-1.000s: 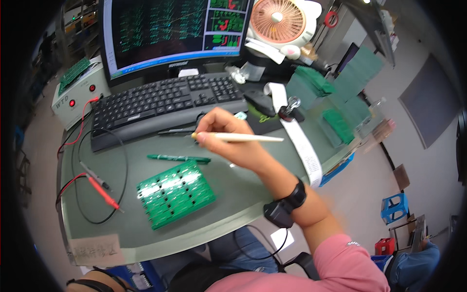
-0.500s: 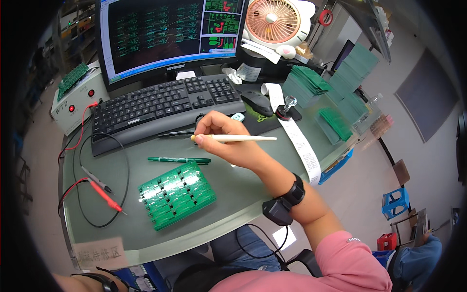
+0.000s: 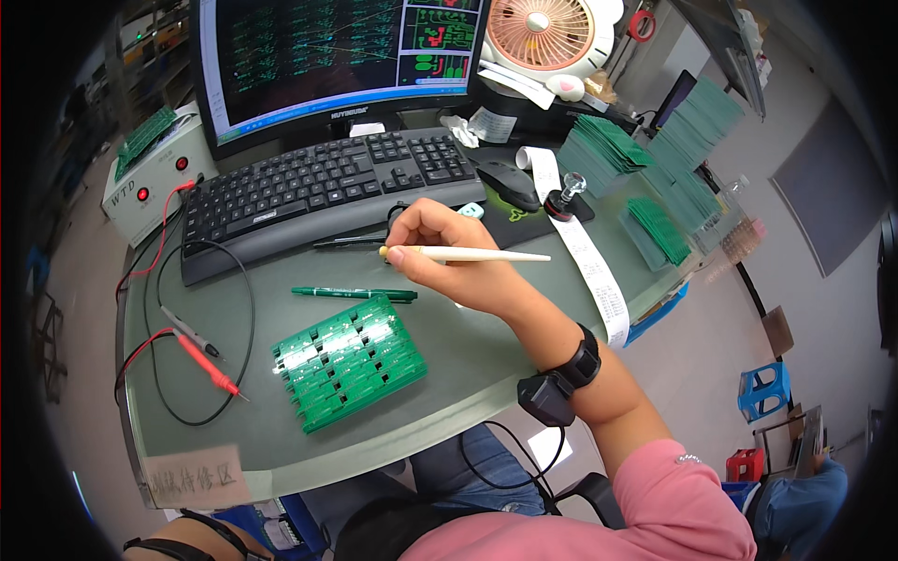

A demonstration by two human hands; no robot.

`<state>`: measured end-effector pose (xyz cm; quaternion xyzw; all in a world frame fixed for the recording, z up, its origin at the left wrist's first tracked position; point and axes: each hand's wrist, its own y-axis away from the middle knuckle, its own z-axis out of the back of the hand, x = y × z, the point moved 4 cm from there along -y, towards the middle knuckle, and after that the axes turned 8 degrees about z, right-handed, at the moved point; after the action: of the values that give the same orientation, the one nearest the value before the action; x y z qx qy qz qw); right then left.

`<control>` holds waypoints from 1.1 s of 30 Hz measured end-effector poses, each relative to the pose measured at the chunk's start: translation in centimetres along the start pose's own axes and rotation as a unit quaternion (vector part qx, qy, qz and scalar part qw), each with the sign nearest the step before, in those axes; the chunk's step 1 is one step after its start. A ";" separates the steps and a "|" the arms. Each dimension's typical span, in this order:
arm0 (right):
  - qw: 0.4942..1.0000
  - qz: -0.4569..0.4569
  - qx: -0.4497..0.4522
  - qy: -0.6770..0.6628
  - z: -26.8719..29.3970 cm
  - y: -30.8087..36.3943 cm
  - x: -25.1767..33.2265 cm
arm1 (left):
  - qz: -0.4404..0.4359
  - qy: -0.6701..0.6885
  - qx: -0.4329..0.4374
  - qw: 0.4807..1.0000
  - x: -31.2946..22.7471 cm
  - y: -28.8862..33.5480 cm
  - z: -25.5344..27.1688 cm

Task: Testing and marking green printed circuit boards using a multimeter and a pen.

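Note:
My right hand (image 3: 449, 245) is closed in a pinch on a slim cream pen-like stick (image 3: 496, 253), which lies nearly level with its tapered end to the right. The stick's exact kind is unclear. Dark, thin-tipped tools (image 3: 348, 241) show on the table just left of the fingers, partly hidden by the hand. Nearer me lies a green marker pen (image 3: 351, 294), above a stack of green circuit boards (image 3: 351, 363). Of my left side only a strapped forearm (image 3: 210, 535) shows at the lower edge; the hand is out of view.
A keyboard (image 3: 327, 187) and monitor (image 3: 341, 65) stand behind. Red and grey test probes (image 3: 208, 363) with looped cables lie left, by a white box (image 3: 159, 182). At right are a mouse (image 3: 508, 184), paper strip (image 3: 591, 266), glass-knobbed stamp (image 3: 565, 198) and board stacks (image 3: 608, 154).
The whole view has shifted slightly, with the table scene now a little farther right and higher. My right hand keeps its pinch on the stick; the boards and marker lie as before.

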<state>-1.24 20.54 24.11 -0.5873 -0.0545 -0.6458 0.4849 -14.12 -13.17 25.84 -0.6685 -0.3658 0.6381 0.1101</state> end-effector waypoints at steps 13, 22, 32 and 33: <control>0.999 -0.009 0.018 0.029 -0.1 0.0 0.4 | 0.004 -0.005 -0.011 1.000 -0.6 0.6 0.3; 0.999 -0.005 0.032 0.035 0.1 0.0 0.9 | 0.006 0.007 -0.016 1.000 -0.5 0.9 0.3; 0.999 -0.006 0.025 0.028 0.2 0.0 0.5 | 0.006 0.006 -0.033 0.999 -0.8 1.6 0.2; 0.999 0.006 0.031 0.043 0.0 -0.1 0.7 | 0.006 0.007 -0.035 0.999 -0.8 1.7 0.1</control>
<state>-1.16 20.17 24.74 -0.5441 -0.0503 -0.6657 0.5082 -13.56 -14.91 25.41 -0.6789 -0.3829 0.6207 0.0850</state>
